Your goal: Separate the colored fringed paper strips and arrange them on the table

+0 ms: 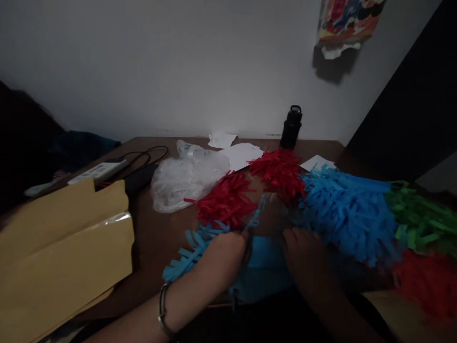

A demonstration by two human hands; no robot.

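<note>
My left hand (223,255), a bracelet on its wrist, is closed on a strip of blue fringed paper (200,245) near the table's front edge. My right hand (303,255) rests close beside it on the same blue paper (264,267), fingers curled down; what it pinches is hidden in the dim light. Just beyond my hands lie bunches of red fringed paper (228,200). A thick mass of blue fringe (348,209) spreads to the right, with green fringe (421,219) and more red fringe (424,281) past it.
Brown table (153,233). Yellow-brown envelopes (60,247) lie at the left front. A crumpled clear plastic bag (185,178), white paper sheets (243,155), a black bottle (292,126), a power strip (98,171) and black cables sit farther back. White wall behind.
</note>
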